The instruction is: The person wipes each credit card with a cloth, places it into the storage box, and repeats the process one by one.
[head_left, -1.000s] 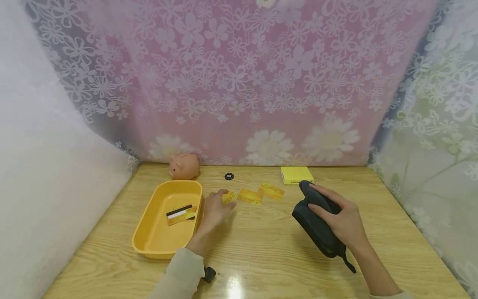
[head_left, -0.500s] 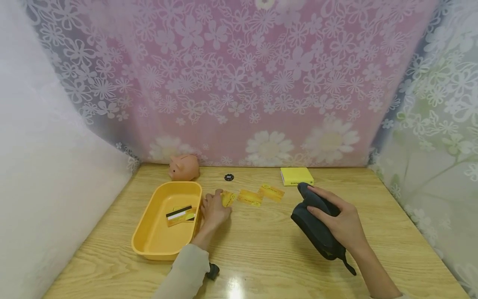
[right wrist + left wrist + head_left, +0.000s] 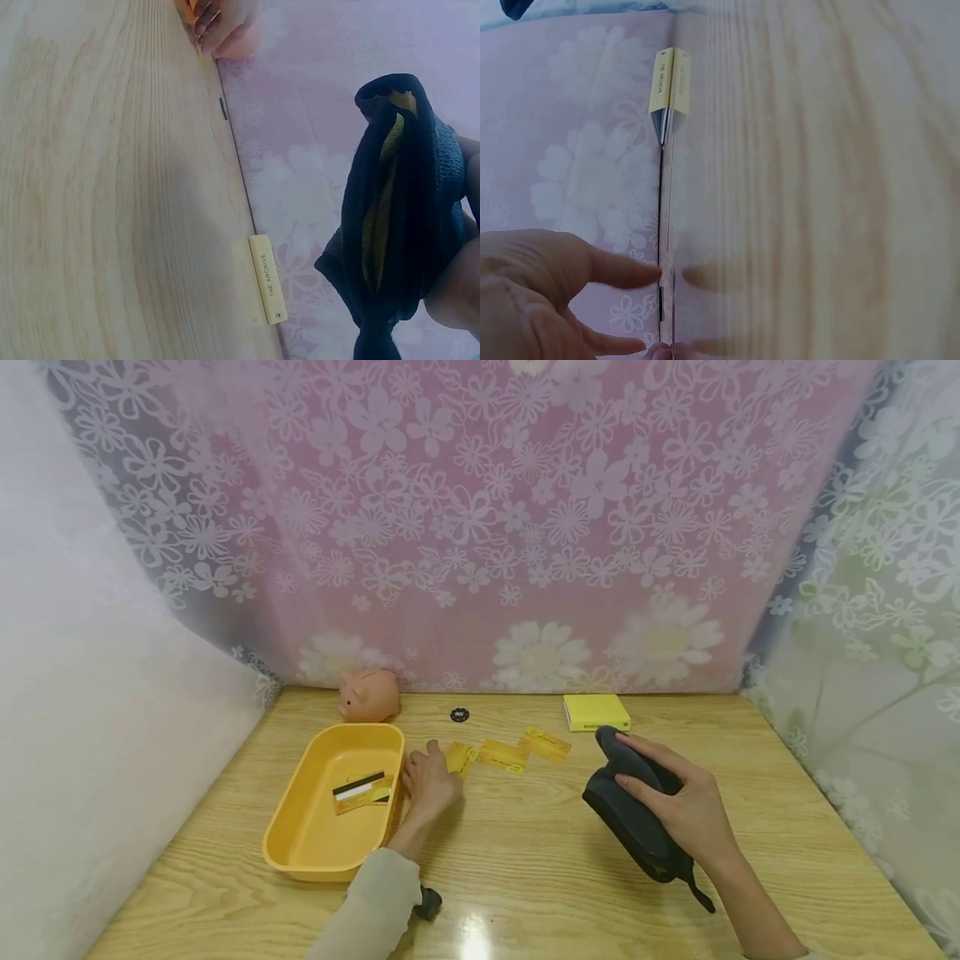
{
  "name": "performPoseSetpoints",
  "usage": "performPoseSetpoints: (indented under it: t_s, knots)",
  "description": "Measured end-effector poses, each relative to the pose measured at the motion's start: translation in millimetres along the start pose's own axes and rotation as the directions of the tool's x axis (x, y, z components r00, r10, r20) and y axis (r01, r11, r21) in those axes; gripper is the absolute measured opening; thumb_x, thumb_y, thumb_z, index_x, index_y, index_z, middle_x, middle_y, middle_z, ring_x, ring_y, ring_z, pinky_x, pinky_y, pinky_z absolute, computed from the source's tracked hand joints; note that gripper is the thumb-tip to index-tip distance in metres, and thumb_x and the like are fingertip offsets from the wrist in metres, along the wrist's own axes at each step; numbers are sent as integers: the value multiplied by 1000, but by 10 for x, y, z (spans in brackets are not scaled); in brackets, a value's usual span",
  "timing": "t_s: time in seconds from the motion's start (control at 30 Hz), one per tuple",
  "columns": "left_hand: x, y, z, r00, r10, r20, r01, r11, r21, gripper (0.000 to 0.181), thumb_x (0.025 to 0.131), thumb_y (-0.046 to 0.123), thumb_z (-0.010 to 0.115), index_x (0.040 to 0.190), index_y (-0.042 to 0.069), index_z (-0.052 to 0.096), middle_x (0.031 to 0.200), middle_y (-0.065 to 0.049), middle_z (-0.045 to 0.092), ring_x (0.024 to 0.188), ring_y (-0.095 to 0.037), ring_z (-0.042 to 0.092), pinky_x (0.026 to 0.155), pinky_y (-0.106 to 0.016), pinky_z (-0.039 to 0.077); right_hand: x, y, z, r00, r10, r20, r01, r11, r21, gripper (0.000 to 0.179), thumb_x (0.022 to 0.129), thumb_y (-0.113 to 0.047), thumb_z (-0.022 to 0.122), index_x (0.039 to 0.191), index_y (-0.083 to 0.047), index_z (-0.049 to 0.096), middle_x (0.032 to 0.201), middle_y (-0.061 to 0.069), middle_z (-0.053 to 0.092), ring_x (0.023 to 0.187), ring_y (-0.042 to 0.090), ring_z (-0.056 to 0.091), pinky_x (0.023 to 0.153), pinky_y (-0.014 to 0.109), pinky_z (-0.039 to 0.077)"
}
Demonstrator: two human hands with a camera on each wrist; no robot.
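My left hand (image 3: 432, 785) is low over the table beside a yellow card (image 3: 460, 758), thumb and fingers apart. Its thumb tip reaches the tabletop in the left wrist view; whether any fingertip touches the card I cannot tell. Two more yellow cards, a middle one (image 3: 503, 756) and a right one (image 3: 546, 746), continue the row. My right hand (image 3: 693, 806) grips a dark soft pouch (image 3: 637, 810) above the table, with a strap hanging from its lower end. The right wrist view shows the pouch's mouth parted and a yellow inside (image 3: 382, 202).
Left of my left hand stands a yellow tray (image 3: 279, 839) with several cards (image 3: 360, 793) in it. Behind are a piggy bank (image 3: 370, 696), a black "100" chip (image 3: 460, 715) and a yellow box-like book (image 3: 596, 712). A small dark object (image 3: 429, 903) sits by my left sleeve.
My left hand has shifted left toward the tray, and the leftmost card of the row shows more and lies turned differently. My right hand and the pouch have barely moved.
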State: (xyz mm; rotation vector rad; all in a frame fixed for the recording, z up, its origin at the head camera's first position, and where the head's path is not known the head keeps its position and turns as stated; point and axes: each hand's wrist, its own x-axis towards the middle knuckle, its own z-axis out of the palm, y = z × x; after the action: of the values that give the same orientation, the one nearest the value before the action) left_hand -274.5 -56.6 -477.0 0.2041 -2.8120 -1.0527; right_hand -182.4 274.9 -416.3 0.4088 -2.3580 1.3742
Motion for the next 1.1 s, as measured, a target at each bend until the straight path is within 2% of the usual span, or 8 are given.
performPoseSetpoints:
  t_s: [0.13, 0.23, 0.37, 0.5, 0.63, 0.77, 0.97, 1.1]
  knots:
    - [25, 3, 29, 1000, -21, 14, 20, 999, 37, 75, 84, 17, 85, 144, -8, 48, 131, -39, 47, 122, -54, 45, 108, -68, 33, -7, -2, -9, 1000, -3, -5, 3, 1000, 2, 56, 93, -11, 80, 145, -23, 65, 146, 1, 62, 128, -6, 55, 92, 11, 52]
    - [40, 2, 43, 1000, -18, 15, 17, 998, 57, 75, 82, 18, 89, 140, -8, 50, 126, -38, 50, 120, -55, 46, 106, -67, 35, -11, -5, -18, 1000, -3, -8, 3, 1000, 1, 55, 93, -10, 80, 145, -23, 65, 146, 1, 62, 127, -7, 55, 90, 12, 53]
    - [38, 10, 38, 1000, -16, 12, 15, 998, 62, 60, 82, 12, 85, 128, -9, 52, 116, -37, 54, 115, -56, 49, 104, -67, 36, -15, 0, -30, 1000, 4, -1, -4, 1000, -3, 55, 93, -12, 80, 145, -24, 64, 147, 0, 61, 128, -7, 54, 91, 12, 52]
    - [27, 20, 34, 1000, -14, 5, 13, 997, 72, 49, 82, 9, 82, 118, -8, 54, 112, -34, 51, 113, -52, 48, 100, -65, 38, -20, 5, -43, 1000, 16, 6, -16, 1000, -8, 55, 94, -14, 79, 145, -25, 64, 148, -1, 61, 129, -7, 54, 91, 11, 52]
    - [17, 28, 38, 1000, 12, -14, -11, 995, 103, 45, 83, 9, 82, 115, -9, 55, 111, -33, 48, 111, -49, 45, 96, -63, 40, -23, 9, -52, 1000, 18, 4, -18, 1000, -11, 55, 94, -15, 80, 145, -26, 64, 148, -1, 61, 128, -7, 54, 91, 11, 52]
    - [20, 27, 25, 999, 32, -22, -29, 993, 116, 44, 84, 7, 79, 116, -10, 55, 110, -35, 50, 109, -51, 47, 97, -64, 41, -17, 13, -42, 1000, 2, 3, -2, 1000, -5, 55, 94, -13, 80, 145, -25, 64, 147, -1, 62, 128, -6, 55, 92, 11, 51]
    - [22, 7, 8, 1000, 7, -11, -6, 996, 88, 43, 81, 5, 78, 114, -8, 53, 109, -35, 52, 108, -52, 50, 100, -64, 40, -26, 26, -24, 1000, 3, 7, -3, 1000, -6, 55, 93, -13, 80, 145, -25, 64, 146, -1, 62, 128, -7, 55, 92, 11, 51]
    - [39, -6, 6, 1000, 1, 1, -1, 997, 73, 36, 82, 1, 72, 111, -8, 52, 105, -33, 53, 107, -50, 50, 100, -64, 40, -16, 32, -21, 1000, 4, 8, -4, 1000, -8, 55, 94, -15, 80, 145, -26, 64, 147, -1, 61, 129, -7, 54, 93, 10, 51]
